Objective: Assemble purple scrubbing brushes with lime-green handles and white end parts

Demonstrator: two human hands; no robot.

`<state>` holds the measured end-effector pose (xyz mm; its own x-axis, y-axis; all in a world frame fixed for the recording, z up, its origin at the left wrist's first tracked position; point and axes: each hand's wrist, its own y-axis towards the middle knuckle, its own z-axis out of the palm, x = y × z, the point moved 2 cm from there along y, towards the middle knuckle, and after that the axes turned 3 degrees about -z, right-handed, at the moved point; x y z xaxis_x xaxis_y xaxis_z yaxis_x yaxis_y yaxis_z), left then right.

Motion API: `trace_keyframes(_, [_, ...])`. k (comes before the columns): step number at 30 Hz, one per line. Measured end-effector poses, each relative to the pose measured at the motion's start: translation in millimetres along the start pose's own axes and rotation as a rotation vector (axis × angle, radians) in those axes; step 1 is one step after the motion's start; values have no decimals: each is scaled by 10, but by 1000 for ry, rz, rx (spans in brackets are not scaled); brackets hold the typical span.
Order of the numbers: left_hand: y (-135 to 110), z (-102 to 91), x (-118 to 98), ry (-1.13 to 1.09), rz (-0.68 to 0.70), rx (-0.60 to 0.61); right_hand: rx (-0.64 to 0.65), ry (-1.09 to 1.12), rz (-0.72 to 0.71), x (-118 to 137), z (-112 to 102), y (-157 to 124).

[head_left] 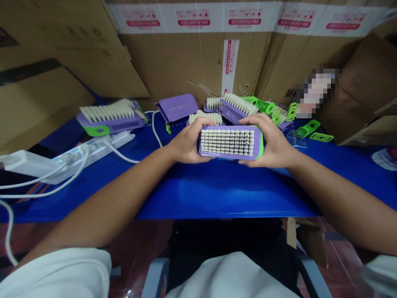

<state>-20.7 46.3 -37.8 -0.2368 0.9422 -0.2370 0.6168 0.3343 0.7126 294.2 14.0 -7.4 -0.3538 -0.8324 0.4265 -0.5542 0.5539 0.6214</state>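
Note:
A purple brush with rows of cream bristles and a green end is held level above the blue table, its bristles facing me. My left hand is closed around its left end, thumb and fingers on the long edges. Around the green right end, my right hand grips in the same way. Behind them lie more brushes, one purple brush with its bristles up and another brush partly hidden by my left hand. A purple cover rests to their left.
A brush with a green end lies at the left behind a white power strip with white cables. Several green plastic parts are scattered at the right. Cardboard boxes line the back of the blue table.

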Motion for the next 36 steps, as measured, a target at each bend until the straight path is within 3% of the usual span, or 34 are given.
trace_keyframes(7, [-21, -16, -53, -6, -52, 54, 126, 104, -70, -11, -65, 16])
trace_keyframes(15, [-5, -31, 7, -7, 57, -14, 80, 74, -121, -30, -111, 16])
trace_keyframes(18, [-10, -32, 8, 19, 24, -51, 27, 83, -157, -55, -94, 2])
trace_keyframes(22, [-17, -40, 7, 14, 7, -93, -20, 84, -114, -91, -99, -7])
trace_keyframes(29, [1, -48, -7, 55, -16, -102, 11, 109, -48, -76, -147, -4])
trace_keyframes(33, [18, -59, -31, 51, 44, -110, 21, 131, -28, -83, -167, -14])
trace_keyframes(36, [17, -60, -34, 53, -9, -115, -14, 145, -12, -106, -152, -20])
